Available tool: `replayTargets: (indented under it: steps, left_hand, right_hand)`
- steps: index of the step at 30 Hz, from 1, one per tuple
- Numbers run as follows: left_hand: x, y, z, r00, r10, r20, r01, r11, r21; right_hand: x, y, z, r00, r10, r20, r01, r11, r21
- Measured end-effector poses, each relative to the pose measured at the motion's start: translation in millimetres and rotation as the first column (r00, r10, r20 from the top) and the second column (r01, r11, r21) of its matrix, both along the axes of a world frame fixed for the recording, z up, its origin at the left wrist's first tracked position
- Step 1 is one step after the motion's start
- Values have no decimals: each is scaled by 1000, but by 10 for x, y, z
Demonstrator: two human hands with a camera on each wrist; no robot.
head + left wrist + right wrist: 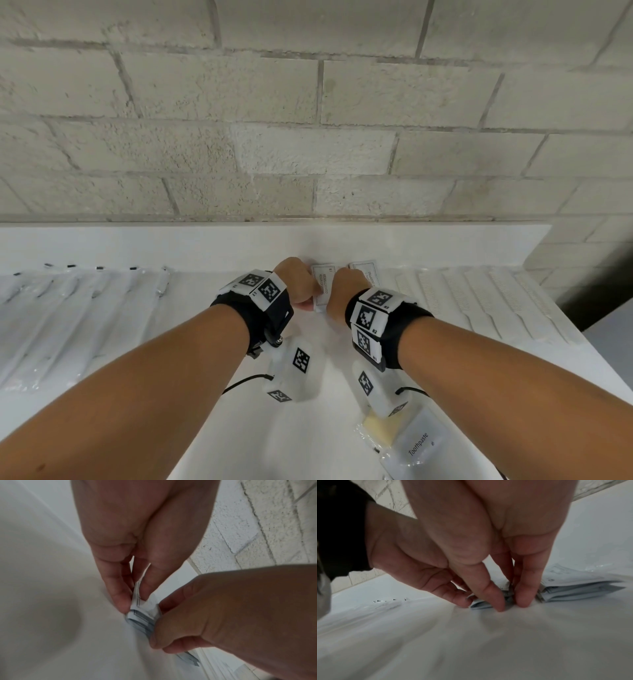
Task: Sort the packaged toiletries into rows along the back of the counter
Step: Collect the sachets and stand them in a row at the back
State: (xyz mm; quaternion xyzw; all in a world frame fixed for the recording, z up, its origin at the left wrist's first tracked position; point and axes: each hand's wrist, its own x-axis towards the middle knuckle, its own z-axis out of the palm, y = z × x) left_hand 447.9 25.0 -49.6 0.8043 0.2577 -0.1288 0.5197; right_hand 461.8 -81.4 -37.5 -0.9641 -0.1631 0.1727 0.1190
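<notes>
Hands at the back of the counter: your left hand (pixel 297 281) and right hand (pixel 344 291) both close on a small stack of white sachets (pixel 323 284), fingers curled, each pinching one long side of it. In the left wrist view your thumb and fingertips (pixel 120 601) clamp the stack's near corner; in the right wrist view your right fingers (pixel 494 597) press down on its front edge against the counter (pixel 471 642).

The stack sits directly between the 2 hands, equally near to each, its long axis running from you toward the block wall (pixel 308 120). Just to its right, close but seemingly apart, lies a second stack of sachets (pixel 366 270), same orientation. So squaring the held stack probably means keeping it parallel to that neighbour, with its far end at the same line along the upstand.

Further out, a row of clear-wrapped items (pixel 78 308), too blurred to name, fills the left, and white combs (pixel 479 301) the right. Near your right forearm, a Toothpaste packet (pixel 419 445) and a yellowish wrapped piece (pixel 380 428) look unsorted.
</notes>
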Motion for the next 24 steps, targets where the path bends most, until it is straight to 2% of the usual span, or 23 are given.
replayTargets:
  steps: [6,15,20,24]
  left_hand:
    - [-2,-20,60,999,-28,-32,27,999,-32]
    - [-25,-17,29,1000,16,-20,-18,998,-61]
    - [8,-19,8,1000,-7,-4,7,998,58]
    - [14,-27,29,1000,-21,-9,22,997,81]
  right_hand:
    - [15,-1,8,1000,2,-30,-2,1000,8]
    - [13,-77,-27,1000,-19,-22,21,997,76]
    - [-2,-70,31,1000,7,-26,-6,998,58]
    - [-15,-77,55,1000,21,-12,-20,998,67]
